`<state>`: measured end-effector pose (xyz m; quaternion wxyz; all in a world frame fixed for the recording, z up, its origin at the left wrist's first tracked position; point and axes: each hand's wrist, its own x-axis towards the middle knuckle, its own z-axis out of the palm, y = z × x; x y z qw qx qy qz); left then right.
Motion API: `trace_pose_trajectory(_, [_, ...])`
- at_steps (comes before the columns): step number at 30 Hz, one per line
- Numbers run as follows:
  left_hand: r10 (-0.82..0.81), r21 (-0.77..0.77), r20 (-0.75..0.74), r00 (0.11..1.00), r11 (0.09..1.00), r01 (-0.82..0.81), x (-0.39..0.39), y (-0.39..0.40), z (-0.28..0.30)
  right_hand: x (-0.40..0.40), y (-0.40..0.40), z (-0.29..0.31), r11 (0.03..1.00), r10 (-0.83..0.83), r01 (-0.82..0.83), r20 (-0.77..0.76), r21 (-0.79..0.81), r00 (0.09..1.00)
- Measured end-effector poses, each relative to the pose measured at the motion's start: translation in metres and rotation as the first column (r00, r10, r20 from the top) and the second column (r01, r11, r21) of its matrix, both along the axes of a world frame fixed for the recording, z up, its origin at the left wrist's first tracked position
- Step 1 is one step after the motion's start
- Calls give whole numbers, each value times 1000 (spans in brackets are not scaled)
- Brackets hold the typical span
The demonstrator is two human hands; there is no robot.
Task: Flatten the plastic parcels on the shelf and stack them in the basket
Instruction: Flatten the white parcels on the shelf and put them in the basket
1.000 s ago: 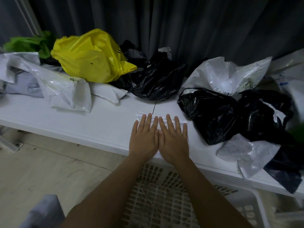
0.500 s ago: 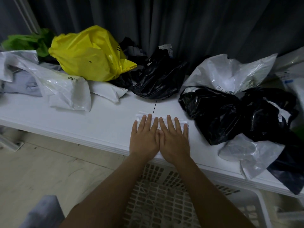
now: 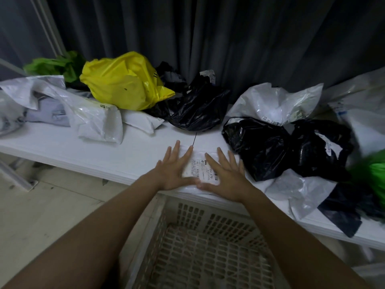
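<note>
Flattening is under way: the left hand (image 3: 174,170) and right hand (image 3: 226,177), fingers straight, press a white parcel (image 3: 201,172) at the shelf (image 3: 83,151) edge, next to be lifted toward the basket (image 3: 204,247) at six o'clock.

Rear of scene: a dark grey curtain (image 3: 239,44) hangs in vertical pleats across the full width, reaching down behind the shelf. Upper left: a pale metal frame bar (image 3: 46,26) runs diagonally in front of the curtain. Lower left: light-coloured floor (image 3: 41,207), scuffed and marked with dark specks. A pale bracket or frame foot (image 3: 19,177) rests on the floor at the left edge. Lighting is dim and even; source not visible.
</note>
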<state>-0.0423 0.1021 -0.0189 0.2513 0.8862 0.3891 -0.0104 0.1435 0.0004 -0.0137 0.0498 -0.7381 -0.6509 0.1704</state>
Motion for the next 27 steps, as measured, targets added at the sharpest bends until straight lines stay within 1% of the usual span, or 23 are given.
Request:
trace_pose_trajectory(2, [-56, -23, -47, 997, 998, 55, -9, 2, -1, 3, -8, 1, 999, 5, -5, 6, -37, 1000])
trace_pose_trajectory(4, [-91, -13, -80, 993, 996, 90, -11, 1, -2, 4, -12, 0, 999, -6, 5, -37, -39, 999])
trace_pose_trajectory(7, [-78, -7, -65, 995, 997, 77, -8, -4, 1, 6, -12, -8, 997, -48, 55, -157, 45, 986])
trace_pose_trajectory(9, [-59, 25, -64, 996, 998, 61, -5, -8, 5, 6, -10, -14, 991, -75, 93, -182, 95, 980])
trace_pose_trajectory(12, [-7, 33, -75, 997, 999, 10, 0, -11, 7, 2, -8, -19, 983, -111, 133, -172, 124, 979])
trace_pose_trajectory(15, [54, 67, -158, 986, 997, -44, 6, -16, 7, -4, -17, -14, 983, -128, 145, -145, 116, 981])
trace_pose_trajectory(17, [108, 113, -181, 978, 990, -89, 12, -24, 10, -8, -29, -6, 975, -110, 125, -91, 186, 990])
trace_pose_trajectory(19, [120, 165, -135, 983, 981, -98, 21, -38, 18, -7, -48, 4, 942, -109, 125, -68, 312, 992])
trace_pose_trajectory(21, [106, 212, -60, 993, 973, -91, 33, -55, 27, 1, -71, 14, 884, -132, 145, -61, 445, 989])
trace_pose_trajectory(23, [89, 231, 27, 996, 968, -93, 43, -70, 34, 13, -91, 19, 779, -198, 184, -43, 600, 979])
trace_pose_trajectory(24, [76, 231, 69, 995, 969, -90, 49, -79, 37, 22, -103, 20, 730, -260, 228, -47, 644, 964])
trace_pose_trajectory(25, [64, 229, 103, 993, 970, -86, 55, -90, 39, 32, -115, 22, 702, -329, 288, -62, 651, 942])
trace_pose_trajectory(26, [53, 233, 126, 991, 969, -81, 60, -99, 41, 41, -124, 24, 697, -396, 356, -80, 623, 915])
trace_pose_trajectory(27, [44, 235, 141, 989, 969, -76, 65, -108, 41, 50, -132, 25, 715, -452, 412, -77, 565, 889])
